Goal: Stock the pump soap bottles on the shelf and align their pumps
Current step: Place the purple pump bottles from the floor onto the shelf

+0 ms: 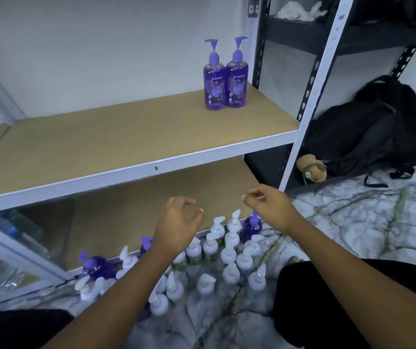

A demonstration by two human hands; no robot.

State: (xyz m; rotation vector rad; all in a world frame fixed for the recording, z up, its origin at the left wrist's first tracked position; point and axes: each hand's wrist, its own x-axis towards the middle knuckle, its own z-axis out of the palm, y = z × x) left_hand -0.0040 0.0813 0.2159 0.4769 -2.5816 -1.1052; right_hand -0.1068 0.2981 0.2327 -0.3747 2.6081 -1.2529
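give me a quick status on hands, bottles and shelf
Left hand and right hand both empty, fingers loosely curled. Two purple bottles upright on shelf, right end. White-pump bottles wait on floor. Nothing blocking.

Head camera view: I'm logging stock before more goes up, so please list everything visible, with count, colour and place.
Purple pump soap bottles on shelf: two, purple, upright side by side at the right end of the tan upper shelf board.
Purple pump soap bottles on floor: at least three, purple, along the lower shelf edge.
White pump bottles: many, exact count unclear, white, clustered on the marbled floor.
Black backpack: one, black, on the floor right of the rack.
Brown plush toy: one, brown, by the backpack.
White cloth: one, white, on the dark upper shelf.
Left hand: empty, fingers curled, above the floor bottles.
Right hand: empty, fingers curled.
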